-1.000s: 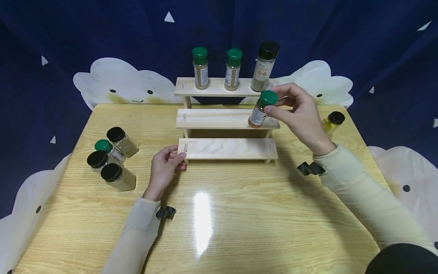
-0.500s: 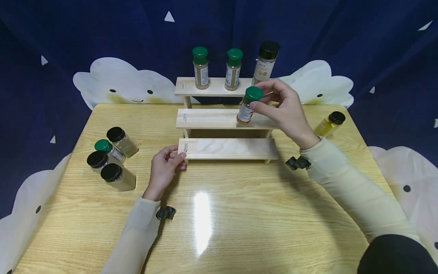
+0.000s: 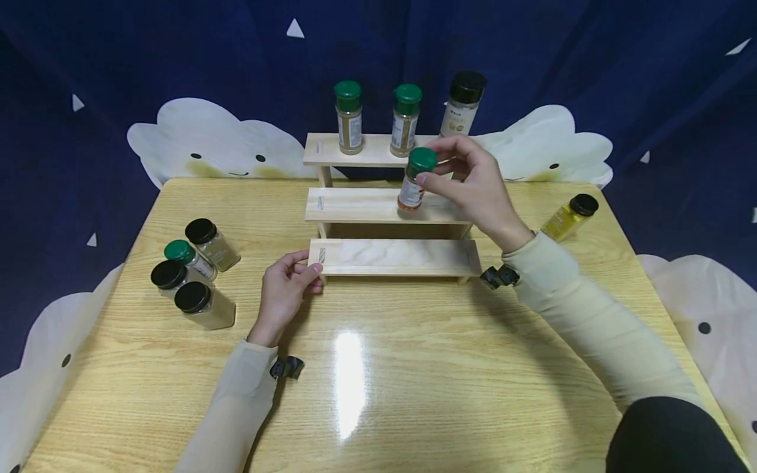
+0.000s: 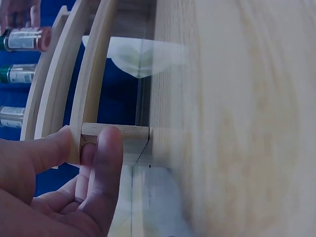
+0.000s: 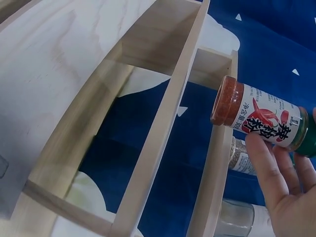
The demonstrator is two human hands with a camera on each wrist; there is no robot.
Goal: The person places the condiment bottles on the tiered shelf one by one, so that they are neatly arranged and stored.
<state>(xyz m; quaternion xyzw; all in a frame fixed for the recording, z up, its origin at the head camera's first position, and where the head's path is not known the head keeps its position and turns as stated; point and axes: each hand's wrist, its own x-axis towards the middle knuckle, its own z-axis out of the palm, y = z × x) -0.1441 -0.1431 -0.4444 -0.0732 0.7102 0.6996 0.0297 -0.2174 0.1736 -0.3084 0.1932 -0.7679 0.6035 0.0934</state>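
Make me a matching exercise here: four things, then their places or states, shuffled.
1. left hand
2. right hand
3. yellow jar
4. cluster of four jars

A. on the table, right of the rack
B. gripping the rack's lowest shelf
C. on the table, left of the rack
D. holding a red-powder jar

Pairs: 1-B; 2-D; 3-A; 4-C

A navy-blue curtain (image 3: 207, 52) with white triangles (image 3: 295, 28) and large white cloud faces (image 3: 219, 135) hangs behind and beside the wood-grain table (image 3: 426, 368), whose glossy top bears a bright streak of glare (image 3: 350, 387).
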